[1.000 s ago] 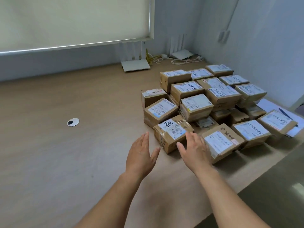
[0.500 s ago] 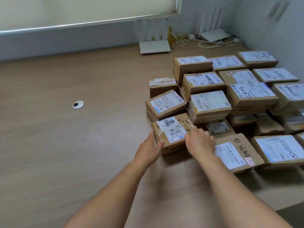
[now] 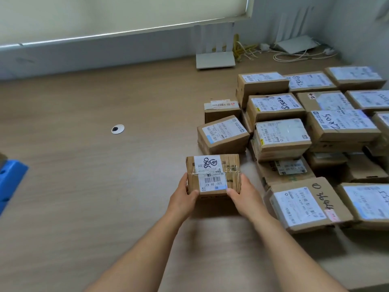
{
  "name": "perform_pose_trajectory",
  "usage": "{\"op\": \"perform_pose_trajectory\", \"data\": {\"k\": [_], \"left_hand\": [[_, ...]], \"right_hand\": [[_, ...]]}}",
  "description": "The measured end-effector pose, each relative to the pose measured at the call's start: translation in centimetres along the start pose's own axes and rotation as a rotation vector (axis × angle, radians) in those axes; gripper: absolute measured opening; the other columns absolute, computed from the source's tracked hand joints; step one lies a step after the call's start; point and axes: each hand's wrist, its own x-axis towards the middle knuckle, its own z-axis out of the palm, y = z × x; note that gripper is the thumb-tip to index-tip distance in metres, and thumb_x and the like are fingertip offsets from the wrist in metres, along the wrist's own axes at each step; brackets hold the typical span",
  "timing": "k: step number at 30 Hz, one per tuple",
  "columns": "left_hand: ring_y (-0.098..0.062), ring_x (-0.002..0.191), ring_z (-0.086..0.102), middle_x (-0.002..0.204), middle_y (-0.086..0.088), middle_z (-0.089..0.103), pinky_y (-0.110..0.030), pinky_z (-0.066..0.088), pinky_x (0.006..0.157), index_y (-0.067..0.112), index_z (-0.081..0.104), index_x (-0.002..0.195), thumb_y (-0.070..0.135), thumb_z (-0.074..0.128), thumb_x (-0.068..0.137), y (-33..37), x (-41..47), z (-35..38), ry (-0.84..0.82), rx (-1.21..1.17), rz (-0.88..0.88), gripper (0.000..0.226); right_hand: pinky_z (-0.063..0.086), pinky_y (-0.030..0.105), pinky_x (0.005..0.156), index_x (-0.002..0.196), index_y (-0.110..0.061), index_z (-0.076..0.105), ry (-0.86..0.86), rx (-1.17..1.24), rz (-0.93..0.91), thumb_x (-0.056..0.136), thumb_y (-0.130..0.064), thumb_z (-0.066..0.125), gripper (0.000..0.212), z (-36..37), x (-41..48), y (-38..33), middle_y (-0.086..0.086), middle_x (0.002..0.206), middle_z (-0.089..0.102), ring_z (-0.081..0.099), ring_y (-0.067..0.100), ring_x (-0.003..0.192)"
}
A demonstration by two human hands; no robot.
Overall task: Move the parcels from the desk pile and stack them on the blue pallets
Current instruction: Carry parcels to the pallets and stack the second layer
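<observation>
Both hands, open and short of the parcel (image 3: 212, 173) a second ago, now grip its sides: left hand (image 3: 183, 199), right hand (image 3: 246, 197). The parcel has come away from the pile (image 3: 294, 133), turned square. A pallet (image 3: 10, 178) has entered view.

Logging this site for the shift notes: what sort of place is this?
Probably an office room used for parcel sorting: a wood-grain desk with a cable grommet, a white router by the wall, and a pile of labelled cardboard parcels.

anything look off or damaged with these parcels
Nothing spilled. The parcel held between left hand and right hand has wrinkled clear tape across its top. The desk pile is loosely stacked, several boxes sitting askew.
</observation>
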Motion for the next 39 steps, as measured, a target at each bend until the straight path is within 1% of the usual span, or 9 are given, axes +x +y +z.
{"op": "perform_pose_trajectory", "data": {"k": [5, 10, 13, 16, 19, 27, 31, 35, 39], "left_hand": [[-0.009, 0.113, 0.057, 0.126, 0.012, 0.059, -0.036, 0.043, 0.103, 0.046, 0.024, 0.142, 0.012, 0.055, 0.088, -1.8, -2.2, -2.2, 0.043, -0.068, 0.064, 0.072], [-0.002, 0.106, 0.060, 0.116, 0.023, 0.062, -0.031, 0.046, 0.098, 0.072, 0.025, 0.116, 0.008, 0.058, 0.087, -3.3, -5.3, -5.8, 0.111, -0.133, 0.135, 0.077], [0.000, 0.105, 0.060, 0.115, 0.023, 0.062, -0.034, 0.047, 0.098, 0.062, 0.025, 0.132, 0.010, 0.058, 0.088, -4.2, -7.1, -8.5, 0.150, -0.145, 0.170, 0.075], [-0.001, 0.108, 0.059, 0.119, 0.019, 0.062, -0.035, 0.047, 0.099, 0.049, 0.022, 0.143, 0.010, 0.058, 0.089, -5.4, -8.8, -11.5, 0.187, -0.158, 0.212, 0.076], [-0.002, 0.108, 0.058, 0.115, 0.020, 0.062, -0.034, 0.047, 0.097, 0.049, 0.022, 0.144, 0.010, 0.058, 0.088, -7.1, -10.9, -14.6, 0.252, -0.165, 0.253, 0.077], [-0.004, 0.114, 0.053, 0.123, 0.015, 0.057, -0.030, 0.045, 0.097, 0.046, 0.024, 0.144, 0.022, 0.059, 0.091, -12.7, -17.8, -24.5, 0.437, -0.160, 0.297, 0.069], [0.000, 0.110, 0.051, 0.119, 0.020, 0.056, -0.024, 0.042, 0.090, 0.048, 0.029, 0.140, 0.024, 0.060, 0.091, -16.4, -21.3, -29.8, 0.516, -0.157, 0.312, 0.063], [0.007, 0.107, 0.052, 0.112, 0.025, 0.056, -0.010, 0.039, 0.079, 0.048, 0.032, 0.137, 0.022, 0.060, 0.090, -20.2, -25.0, -34.7, 0.570, -0.185, 0.319, 0.061], [0.000, 0.112, 0.050, 0.117, 0.021, 0.056, -0.020, 0.038, 0.092, 0.054, 0.033, 0.130, 0.025, 0.061, 0.089, -24.1, -28.4, -38.9, 0.645, -0.191, 0.294, 0.057]], "right_hand": [[0.040, 0.034, 0.102, 0.147, -0.020, 0.023, -0.002, 0.015, -0.127, 0.081, -0.023, 0.066, 0.079, 1.6, -1.9, -0.2, 0.002, 0.139, 0.047, 0.046, 0.020, 0.124], [0.031, 0.026, 0.103, 0.150, -0.023, 0.018, 0.033, 0.043, -0.275, 0.083, -0.018, 0.066, 0.083, 3.3, -4.3, -2.9, 0.004, 0.143, 0.042, 0.039, 0.019, 0.130], [0.031, 0.023, 0.100, 0.150, -0.024, 0.020, 0.065, 0.082, -0.365, 0.082, -0.016, 0.067, 0.084, 4.6, -6.0, -5.1, 0.004, 0.141, 0.043, 0.041, 0.017, 0.128], [0.035, 0.029, 0.104, 0.149, -0.023, 0.024, 0.073, 0.117, -0.421, 0.080, -0.015, 0.069, 0.082, 6.4, -7.9, -7.2, 0.003, 0.141, 0.043, 0.044, 0.016, 0.125], [0.040, 0.039, 0.105, 0.149, -0.024, 0.023, 0.052, 0.133, -0.478, 0.081, -0.018, 0.069, 0.082, 8.5, -10.0, -9.5, 0.000, 0.141, 0.044, 0.047, 0.016, 0.123], [0.042, 0.044, 0.103, 0.149, -0.024, 0.023, 0.029, 0.111, -0.671, 0.083, -0.024, 0.069, 0.081, 15.2, -16.7, -17.4, 0.001, 0.141, 0.045, 0.048, 0.017, 0.123], [0.043, 0.041, 0.101, 0.148, -0.023, 0.026, 0.012, 0.081, -0.761, 0.082, -0.025, 0.070, 0.079, 19.3, -20.5, -21.4, 0.001, 0.138, 0.048, 0.048, 0.018, 0.121], [0.032, 0.026, 0.098, 0.147, -0.021, 0.030, 0.014, 0.040, -0.855, 0.083, -0.027, 0.070, 0.076, 23.8, -24.3, -24.8, 0.003, 0.140, 0.047, 0.042, 0.018, 0.127], [0.033, 0.026, 0.098, 0.147, -0.023, 0.028, -0.044, 0.058, -0.916, 0.084, -0.027, 0.068, 0.075, 28.4, -27.9, -27.9, 0.001, 0.141, 0.045, 0.041, 0.016, 0.127]]}}
